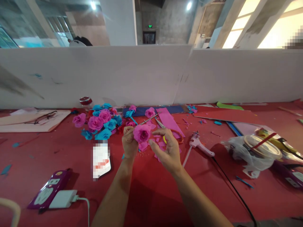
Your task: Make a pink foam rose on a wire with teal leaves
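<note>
A pink paper rose [142, 133] faces the camera in the middle, held from its left side by my left hand [130, 143], whose fingers are closed behind it. My right hand [168, 150] is just right of the bloom, thumb and fingers apart, with nothing seen between them. Behind the hands lie scissors [180, 135] with orange and yellow handles, a strip of pink paper [169, 121] and pink scraps. To the left is a bunch of pink, blue and red paper flowers [100, 121].
Right of my hands lies a pink glue gun [201, 147] with a black cord. Further right is a lidded tub [262, 146] in a plastic bag. A phone [101, 160] and purple power strip [50, 189] lie left. A white partition [151, 75] stands behind.
</note>
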